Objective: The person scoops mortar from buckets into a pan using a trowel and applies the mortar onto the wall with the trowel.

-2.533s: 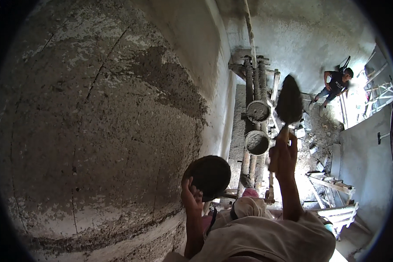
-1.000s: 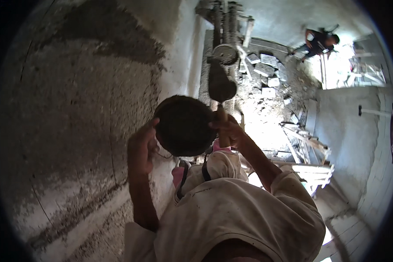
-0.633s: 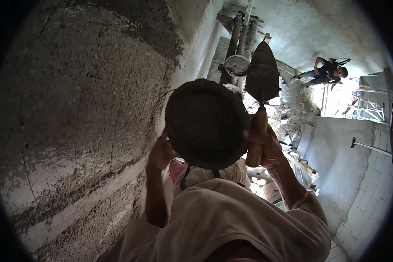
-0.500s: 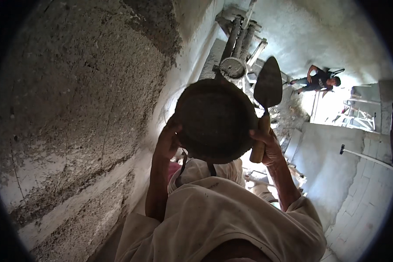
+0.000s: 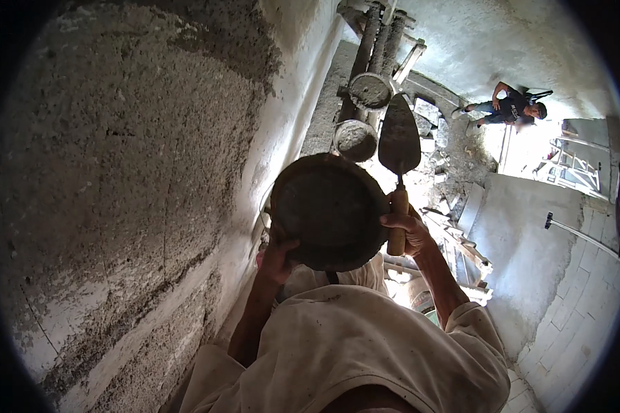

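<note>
A round, dark, shallow mortar pan (image 5: 331, 210) is held up in front of my body between both hands. My left hand (image 5: 279, 258) grips its lower left rim, with the thumb over the edge. My right hand (image 5: 413, 230) is closed round the wooden handle of a pointed trowel (image 5: 399, 141), and its thumb reaches to the pan's right rim. The trowel stands blade up, beside the pan. Inside, the pan looks dark, and I cannot tell whether any mortar lies in it.
Close on the left rises a rough plastered wall (image 5: 138, 158). Ahead, two round containers of grey mortar (image 5: 370, 91) (image 5: 355, 140) rest by wooden poles (image 5: 380, 45). Rubble (image 5: 434, 138) covers the floor beyond. A person (image 5: 510, 109) is at the far right, near a bright opening. A long-handled tool (image 5: 582, 235) leans at right.
The pan and trowel have shifted slightly left in view, and the pan sits a little lower. A second mortar container, hidden behind the pan before, now shows.
</note>
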A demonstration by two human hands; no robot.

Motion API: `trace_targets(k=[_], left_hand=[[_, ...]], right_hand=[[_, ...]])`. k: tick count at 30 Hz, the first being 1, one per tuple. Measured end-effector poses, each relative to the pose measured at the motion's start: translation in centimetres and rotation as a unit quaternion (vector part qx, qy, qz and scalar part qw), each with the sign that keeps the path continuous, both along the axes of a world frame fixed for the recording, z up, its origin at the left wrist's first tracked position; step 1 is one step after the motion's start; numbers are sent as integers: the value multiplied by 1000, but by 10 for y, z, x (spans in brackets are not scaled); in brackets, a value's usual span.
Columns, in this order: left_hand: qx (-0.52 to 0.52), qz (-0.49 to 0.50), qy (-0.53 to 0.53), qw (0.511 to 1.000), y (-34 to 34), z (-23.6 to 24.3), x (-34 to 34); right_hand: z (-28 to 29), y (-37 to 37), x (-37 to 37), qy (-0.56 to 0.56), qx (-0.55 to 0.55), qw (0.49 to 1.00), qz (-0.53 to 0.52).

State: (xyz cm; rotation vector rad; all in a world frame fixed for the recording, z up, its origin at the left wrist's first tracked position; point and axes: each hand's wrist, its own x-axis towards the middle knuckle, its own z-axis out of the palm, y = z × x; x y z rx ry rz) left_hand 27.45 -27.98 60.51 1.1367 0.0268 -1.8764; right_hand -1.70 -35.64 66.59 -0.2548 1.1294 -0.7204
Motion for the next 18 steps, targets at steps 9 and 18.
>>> trace_targets(k=[9, 18], left_hand=[[130, -29, -10, 991, 24, 44, 14], [180, 27, -77, 980, 47, 8, 18]], right_hand=[[6, -13, 25, -64, -12, 994, 84], [-32, -16, 27, -14, -33, 995, 92]])
